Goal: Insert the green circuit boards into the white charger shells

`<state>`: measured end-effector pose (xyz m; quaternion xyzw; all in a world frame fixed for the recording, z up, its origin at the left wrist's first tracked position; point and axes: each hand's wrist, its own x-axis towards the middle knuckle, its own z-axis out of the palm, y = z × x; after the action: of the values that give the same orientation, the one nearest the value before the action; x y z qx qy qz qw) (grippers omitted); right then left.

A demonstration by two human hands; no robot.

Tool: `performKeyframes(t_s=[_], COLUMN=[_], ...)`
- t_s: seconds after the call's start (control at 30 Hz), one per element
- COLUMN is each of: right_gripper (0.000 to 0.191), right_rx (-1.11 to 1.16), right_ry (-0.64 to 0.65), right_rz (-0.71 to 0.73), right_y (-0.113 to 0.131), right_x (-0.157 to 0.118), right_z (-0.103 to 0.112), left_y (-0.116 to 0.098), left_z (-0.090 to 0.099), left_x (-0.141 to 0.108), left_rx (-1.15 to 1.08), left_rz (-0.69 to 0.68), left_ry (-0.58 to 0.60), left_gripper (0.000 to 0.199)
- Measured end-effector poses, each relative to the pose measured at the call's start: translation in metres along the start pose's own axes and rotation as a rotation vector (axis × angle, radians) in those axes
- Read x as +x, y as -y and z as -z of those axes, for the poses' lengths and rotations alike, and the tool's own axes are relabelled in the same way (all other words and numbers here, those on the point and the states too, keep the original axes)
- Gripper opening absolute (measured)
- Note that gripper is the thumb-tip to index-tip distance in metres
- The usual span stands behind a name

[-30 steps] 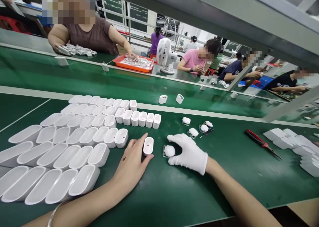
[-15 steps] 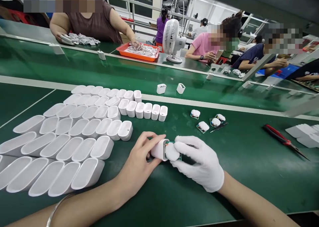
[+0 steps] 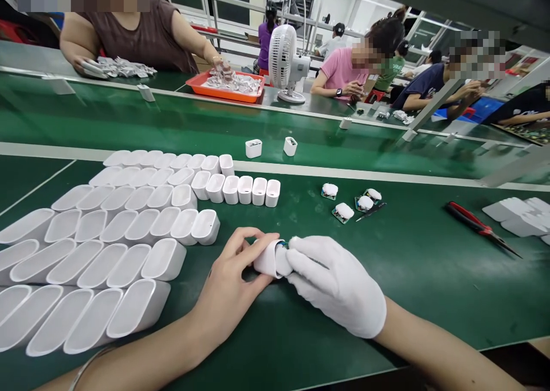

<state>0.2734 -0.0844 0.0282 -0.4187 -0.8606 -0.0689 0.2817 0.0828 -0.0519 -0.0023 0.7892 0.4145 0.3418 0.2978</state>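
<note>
My bare left hand [image 3: 227,285] grips a white oval housing [image 3: 266,258] lying on its side, its opening turned to the right. In my gloved right hand [image 3: 337,285] is a circuit board with a white pad [image 3: 282,261], partly inside that opening. The glove hides much of the board. Rows of open white housings [image 3: 161,259] stand to the left. Several loose boards with white pads [image 3: 344,212] lie beyond my right hand, beside thin dark tweezers [image 3: 372,211].
Two housings with parts inside [image 3: 253,148] stand on the far green strip. Red-handled pliers [image 3: 468,218] and stacked white pieces [image 3: 519,216] lie at the right. Across the bench are a white fan [image 3: 283,64], an orange tray [image 3: 193,86] and people working.
The board has moved left, deeper into the housing, with my right hand following it. The whole view has shifted slightly, so the bench items appear further left.
</note>
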Motion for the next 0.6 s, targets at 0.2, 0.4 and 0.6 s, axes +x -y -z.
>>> performKeyframes(t_s=[0.2,0.4,0.6], right_gripper=[0.028,0.052,0.034], right_rx=[0.214,0.54,0.597], right_ry=[-0.096,-0.111,-0.203], right_rz=[-0.135,-0.38,-0.418], right_y=[0.009,0.019,0.026], right_x=[-0.001,-0.011,-0.011], right_z=[0.006,-0.008,-0.026], left_y=[0.0,-0.006,-0.008], left_z=[0.0,-0.001,-0.004], left_x=[-0.003,-0.007,-0.012], left_rx=[0.04,0.049,0.071], left_rz=[-0.07,-0.122,-0.241], left_ry=[-0.042,-0.079,-0.154], left_gripper=[0.047,0.051,0.051])
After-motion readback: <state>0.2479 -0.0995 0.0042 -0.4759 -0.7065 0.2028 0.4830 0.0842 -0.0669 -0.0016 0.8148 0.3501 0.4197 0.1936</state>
